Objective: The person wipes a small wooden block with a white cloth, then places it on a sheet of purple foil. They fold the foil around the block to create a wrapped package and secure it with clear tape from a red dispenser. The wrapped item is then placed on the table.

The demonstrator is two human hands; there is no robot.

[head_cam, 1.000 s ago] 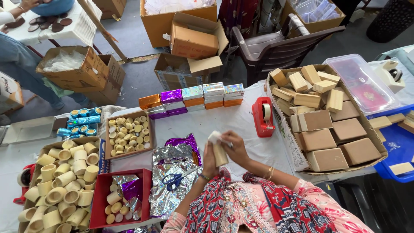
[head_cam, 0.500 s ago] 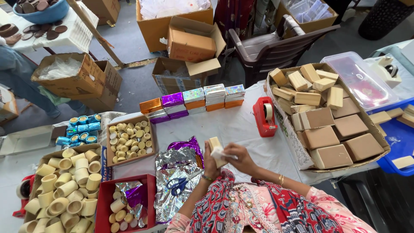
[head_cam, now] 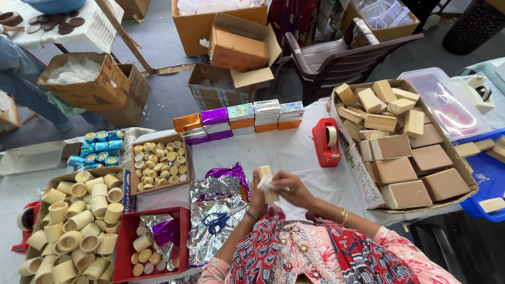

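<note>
Both hands meet at the near edge of the white-covered table (head_cam: 284, 152). My left hand (head_cam: 256, 199) grips a pale rectangular soap bar (head_cam: 266, 179), held upright. My right hand (head_cam: 290, 188) presses a small white piece of cloth or paper (head_cam: 264, 183) against the bar's side. Just left of my hands lie crumpled silver foil sheets (head_cam: 215, 210) with a purple sheet (head_cam: 227, 173) under them, and blue-handled scissors (head_cam: 214, 221) rest on the foil.
A red tape dispenser (head_cam: 326, 142) stands to the right, beside a cardboard box of soap bars (head_cam: 405, 142). Foil-wrapped bars (head_cam: 239, 121) line the far edge. Boxes of round pieces (head_cam: 158, 163) and cream cups (head_cam: 73, 221) sit left, a red tray (head_cam: 150, 244) near. Brown chair (head_cam: 336, 58) beyond.
My hands with the bar have shifted slightly on the table's near edge; the right hand now rubs the white piece on the bar's side. Nothing else has moved.
</note>
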